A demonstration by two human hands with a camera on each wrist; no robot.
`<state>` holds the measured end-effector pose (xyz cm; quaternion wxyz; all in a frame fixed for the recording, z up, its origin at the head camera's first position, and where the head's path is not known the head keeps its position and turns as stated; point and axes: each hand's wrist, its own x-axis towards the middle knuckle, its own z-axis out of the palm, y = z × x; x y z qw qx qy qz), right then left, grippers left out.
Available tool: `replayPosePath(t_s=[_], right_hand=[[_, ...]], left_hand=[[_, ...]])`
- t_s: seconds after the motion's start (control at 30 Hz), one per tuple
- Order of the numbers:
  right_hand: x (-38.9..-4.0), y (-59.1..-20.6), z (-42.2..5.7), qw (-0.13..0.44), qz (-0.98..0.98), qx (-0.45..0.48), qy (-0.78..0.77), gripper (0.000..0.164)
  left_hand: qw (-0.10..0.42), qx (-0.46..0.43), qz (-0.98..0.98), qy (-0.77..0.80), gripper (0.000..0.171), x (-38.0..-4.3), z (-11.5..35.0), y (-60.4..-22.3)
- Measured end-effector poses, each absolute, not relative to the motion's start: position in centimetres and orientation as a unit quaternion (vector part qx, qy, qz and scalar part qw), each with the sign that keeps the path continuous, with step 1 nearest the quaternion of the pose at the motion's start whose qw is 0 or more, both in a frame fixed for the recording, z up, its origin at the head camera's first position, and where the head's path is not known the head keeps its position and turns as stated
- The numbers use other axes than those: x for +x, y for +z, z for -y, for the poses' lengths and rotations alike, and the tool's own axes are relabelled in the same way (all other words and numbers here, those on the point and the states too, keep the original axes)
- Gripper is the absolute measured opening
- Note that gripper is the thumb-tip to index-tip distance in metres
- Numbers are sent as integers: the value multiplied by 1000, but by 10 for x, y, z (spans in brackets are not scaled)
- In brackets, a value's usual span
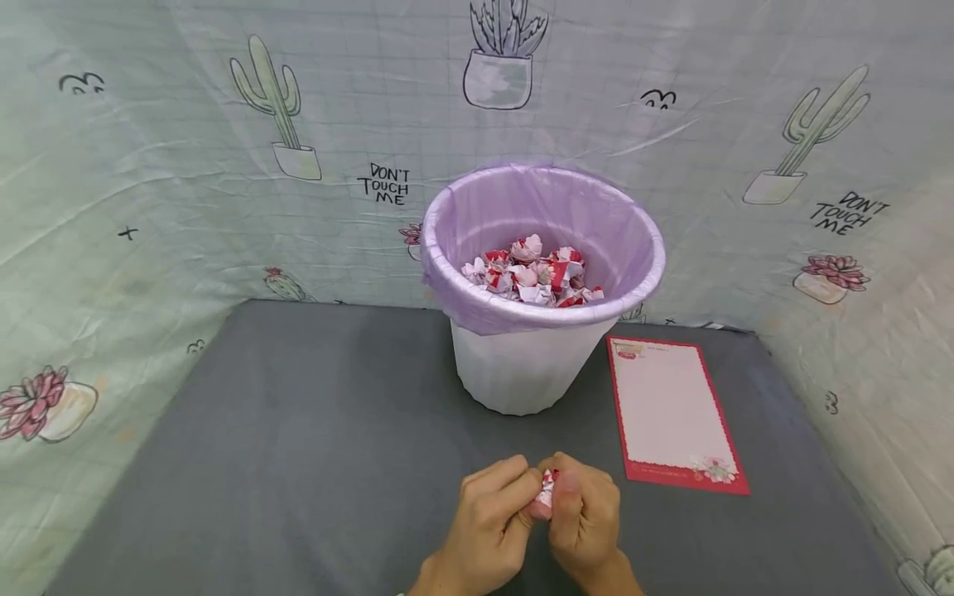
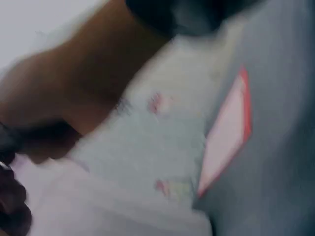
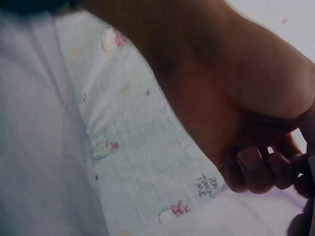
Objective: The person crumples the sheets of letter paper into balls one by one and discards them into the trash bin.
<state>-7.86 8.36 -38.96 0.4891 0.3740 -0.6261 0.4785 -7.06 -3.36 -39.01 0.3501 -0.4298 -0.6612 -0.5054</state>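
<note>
Both hands meet in front of the white bin, low in the head view. Between them is a crumpled ball of red and white paper (image 1: 546, 490). My left hand (image 1: 488, 517) grips it from the left with curled fingers. From the other side my right hand (image 1: 585, 513) holds it, thumb on top. Most of the ball is hidden by the fingers. In the right wrist view the right hand (image 3: 246, 113) shows curled fingers, but the paper is not visible. The left wrist view is blurred, with the left hand (image 2: 54, 93) at its left edge.
Behind the hands stands a white bin (image 1: 522, 372) with a purple liner (image 1: 619, 232), holding several crumpled paper balls (image 1: 532, 273). A flat red-bordered sheet (image 1: 674, 406) lies right of it on the grey table (image 1: 313, 439). A cactus-print cloth (image 1: 358, 99) hangs behind and at the sides.
</note>
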Motion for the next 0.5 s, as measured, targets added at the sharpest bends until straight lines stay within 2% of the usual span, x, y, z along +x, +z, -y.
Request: replayPosePath(t_s=[0.17, 0.3, 0.4, 0.5], right_hand=[[-72, -393, -78, 542, 610, 333, 472, 42], [-70, -384, -77, 545, 591, 338, 489, 40], [-71, -377, -75, 541, 570, 364, 500, 38], [-74, -376, -76, 533, 570, 380, 496, 38]], left_hand=[[397, -444, 639, -488, 32, -71, 31, -389], [437, -426, 623, -489, 39, -67, 23, -385], [440, -404, 618, -511, 42, -63, 18, -385], [416, -385, 615, -549, 41, -61, 15, -394]])
